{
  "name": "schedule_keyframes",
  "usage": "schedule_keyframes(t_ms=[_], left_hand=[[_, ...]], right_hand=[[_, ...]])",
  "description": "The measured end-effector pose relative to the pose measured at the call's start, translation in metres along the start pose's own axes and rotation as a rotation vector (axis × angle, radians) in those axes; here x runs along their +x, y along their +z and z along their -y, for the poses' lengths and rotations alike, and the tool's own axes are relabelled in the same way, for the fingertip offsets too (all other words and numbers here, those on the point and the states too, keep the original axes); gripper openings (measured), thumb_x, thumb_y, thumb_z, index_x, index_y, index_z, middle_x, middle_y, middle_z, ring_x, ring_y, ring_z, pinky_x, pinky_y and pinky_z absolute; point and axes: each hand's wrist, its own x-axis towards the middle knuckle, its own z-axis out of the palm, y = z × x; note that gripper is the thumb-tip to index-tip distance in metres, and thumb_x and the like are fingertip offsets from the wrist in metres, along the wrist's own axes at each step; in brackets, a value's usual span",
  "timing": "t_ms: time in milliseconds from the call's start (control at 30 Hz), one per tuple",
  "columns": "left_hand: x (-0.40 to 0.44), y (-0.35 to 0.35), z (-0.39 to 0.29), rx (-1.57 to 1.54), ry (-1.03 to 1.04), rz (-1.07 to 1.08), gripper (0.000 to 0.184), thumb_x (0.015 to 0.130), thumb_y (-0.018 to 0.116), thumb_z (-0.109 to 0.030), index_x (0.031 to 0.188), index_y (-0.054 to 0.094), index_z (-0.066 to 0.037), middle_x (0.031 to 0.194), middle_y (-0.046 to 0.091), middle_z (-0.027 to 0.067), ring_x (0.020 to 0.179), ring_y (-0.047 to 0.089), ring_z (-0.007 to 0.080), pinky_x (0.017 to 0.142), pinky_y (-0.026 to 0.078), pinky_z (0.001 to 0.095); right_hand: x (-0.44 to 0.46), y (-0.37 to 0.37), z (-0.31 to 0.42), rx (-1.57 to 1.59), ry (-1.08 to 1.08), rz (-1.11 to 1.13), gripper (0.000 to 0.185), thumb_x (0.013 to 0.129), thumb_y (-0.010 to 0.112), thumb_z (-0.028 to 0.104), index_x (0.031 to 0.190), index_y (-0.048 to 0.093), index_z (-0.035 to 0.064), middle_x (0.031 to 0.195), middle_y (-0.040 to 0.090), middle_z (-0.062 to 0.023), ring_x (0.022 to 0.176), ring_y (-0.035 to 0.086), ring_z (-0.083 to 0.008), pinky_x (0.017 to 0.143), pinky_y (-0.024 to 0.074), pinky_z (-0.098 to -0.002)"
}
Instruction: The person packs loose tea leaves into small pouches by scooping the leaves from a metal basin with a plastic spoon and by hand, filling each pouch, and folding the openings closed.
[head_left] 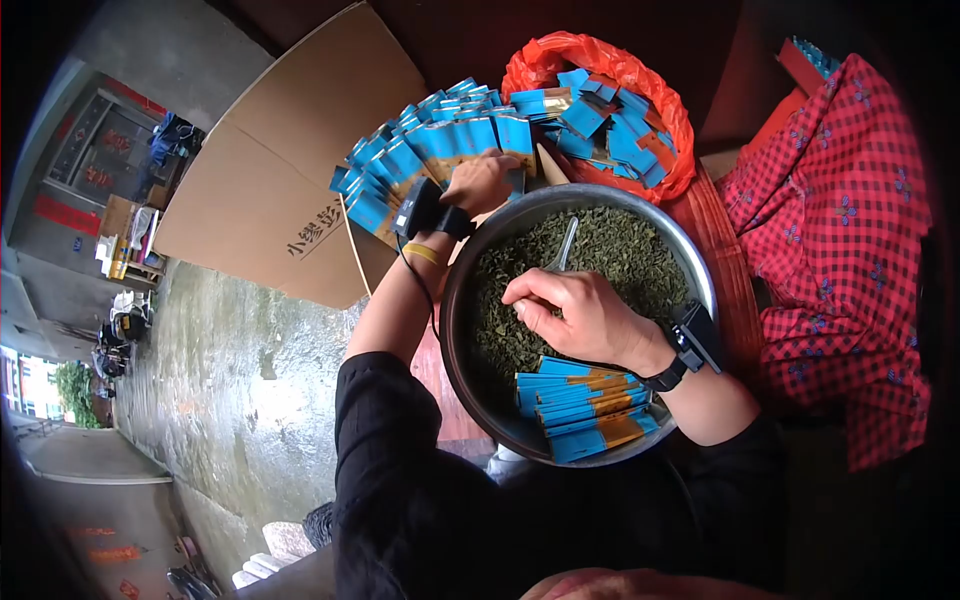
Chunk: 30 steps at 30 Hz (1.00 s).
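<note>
My left hand (pixel 479 186) reaches to the near right end of a row of blue and gold packets (pixel 440 140) standing on cardboard. Its fingers are bent together round the edge of a packet there and partly hide it. Over a metal basin (pixel 705 270) of dried green leaves (pixel 620 245) is my right hand (pixel 585 318), its fingers curled in and pressed together. Whatever they may hold does not show. A spoon (pixel 567 243) rests in the leaves just beyond that hand. More blue and gold packets (pixel 590 405) lie fanned inside the basin, below my right wrist.
A red plastic bag (pixel 685 125) full of blue packets stands behind the basin. Large cardboard flaps (pixel 270 160) spread to the left. Red checked cloth (pixel 840 230) hangs at the right. Wet concrete floor (pixel 230 400) stretches away on the left. Each wrist carries a strapped black device.
</note>
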Motion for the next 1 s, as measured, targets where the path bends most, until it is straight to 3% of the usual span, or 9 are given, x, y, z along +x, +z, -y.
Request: schedule_keyframes(t_ms=[200,267,300,367,433,567,700,933,1000], left_hand=[[0.007,0.003,0.004,0.006,-0.033,0.097,0.033,0.076,0.064,-0.023,0.107,0.069,-0.012,0.103,0.066,0.0133,0.097,0.063,0.0331,0.087,0.050,0.0410],[0.003,-0.004,0.017,-0.197,-0.002,-0.087,0.028,0.076,0.065,-0.020,0.103,0.069,-0.010,0.094,0.068,0.0134,0.085,0.066,0.0304,0.078,0.053,0.0385],[0.001,-0.008,0.024,-0.338,-0.002,-0.234,0.021,0.079,0.064,-0.016,0.097,0.070,-0.007,0.088,0.070,0.0140,0.074,0.068,0.0291,0.065,0.055,0.0379],[-0.007,-0.017,0.035,-0.818,-0.185,-0.372,0.019,0.082,0.064,-0.012,0.097,0.068,0.000,0.084,0.070,0.0122,0.065,0.067,0.0206,0.058,0.053,0.0311],[-0.015,-0.026,0.042,-1.004,-0.384,-0.477,0.020,0.084,0.063,-0.011,0.097,0.067,0.003,0.080,0.069,0.0092,0.062,0.065,0.0134,0.055,0.051,0.0260],[-0.024,-0.017,0.073,-0.870,-0.548,-0.571,0.023,0.086,0.061,-0.013,0.103,0.067,0.002,0.082,0.069,0.0093,0.062,0.065,0.0128,0.053,0.050,0.0254],[-0.029,-0.026,0.068,-1.041,-0.681,-0.662,0.027,0.086,0.061,-0.010,0.107,0.064,0.006,0.087,0.069,0.0135,0.060,0.066,0.0161,0.055,0.056,0.0289],[-0.028,-0.015,0.068,-0.970,-0.734,-0.749,0.053,0.083,0.065,-0.004,0.129,0.041,0.004,0.112,0.057,0.0168,0.082,0.066,0.0214,0.062,0.059,0.0332],[-0.030,-0.009,0.069,-1.003,-0.730,-0.739,0.053,0.081,0.066,-0.007,0.128,0.043,0.004,0.111,0.058,0.0172,0.084,0.066,0.0231,0.063,0.059,0.0340]], right_hand=[[0.002,-0.001,-0.001,0.015,-0.004,0.013,0.011,0.086,0.062,0.004,0.096,0.062,0.0024,0.079,0.067,-0.0109,0.074,0.070,-0.0228,0.063,0.0540,-0.0307],[0.001,-0.001,-0.001,0.012,0.005,0.017,0.011,0.086,0.062,0.004,0.097,0.062,0.0025,0.080,0.068,-0.0113,0.074,0.070,-0.0234,0.063,0.0541,-0.0307],[0.001,0.000,-0.001,0.016,0.006,0.018,0.011,0.086,0.062,0.004,0.097,0.062,0.0025,0.080,0.068,-0.0113,0.074,0.070,-0.0234,0.063,0.0541,-0.0307],[0.001,0.000,0.000,0.003,-0.001,0.012,0.011,0.086,0.062,0.004,0.097,0.062,0.0025,0.081,0.068,-0.0116,0.075,0.070,-0.0237,0.064,0.0542,-0.0309],[0.000,0.001,0.001,0.022,0.006,0.027,0.012,0.086,0.062,0.005,0.097,0.062,0.0025,0.081,0.068,-0.0117,0.075,0.070,-0.0236,0.065,0.0541,-0.0313],[0.001,0.002,0.001,0.002,0.025,0.039,0.012,0.086,0.062,0.005,0.098,0.062,0.0025,0.081,0.068,-0.0114,0.075,0.070,-0.0227,0.065,0.0539,-0.0311],[0.000,0.002,-0.001,0.019,0.052,0.048,0.012,0.087,0.061,0.005,0.099,0.062,0.0023,0.080,0.068,-0.0109,0.075,0.069,-0.0211,0.066,0.0536,-0.0303],[0.000,0.002,0.000,0.046,0.061,0.061,0.013,0.087,0.061,0.005,0.099,0.062,0.0022,0.081,0.068,-0.0106,0.074,0.069,-0.0212,0.066,0.0533,-0.0303],[0.001,0.003,-0.001,0.046,0.028,0.033,0.010,0.088,0.058,0.011,0.096,0.062,0.0055,0.081,0.069,-0.0126,0.075,0.069,-0.0289,0.065,0.0546,-0.0369]])
